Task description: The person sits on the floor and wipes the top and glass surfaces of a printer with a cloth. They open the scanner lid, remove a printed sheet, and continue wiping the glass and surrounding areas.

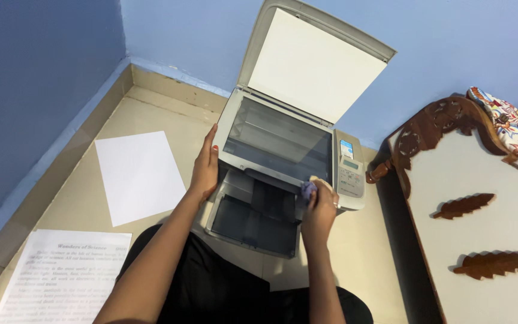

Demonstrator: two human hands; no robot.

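A grey flatbed scanner-printer (351, 192) sits on the floor against a blue wall, its lid (313, 60) raised. The dark scanner glass (277, 141) is exposed. My left hand (204, 168) rests flat against the machine's left edge, holding nothing. My right hand (321, 204) is closed on a small bluish cloth (308, 190) and presses it at the front right corner of the glass frame, beside the control panel (349, 171). Below the glass, the dark paper tray (253, 219) juts toward me.
A blank white sheet (139, 176) lies on the beige floor left of the machine. A printed sheet (61, 276) lies nearer, at bottom left. A carved wooden headboard panel (469, 180) with a patterned cloth (514, 132) stands to the right. My legs in black fill the bottom.
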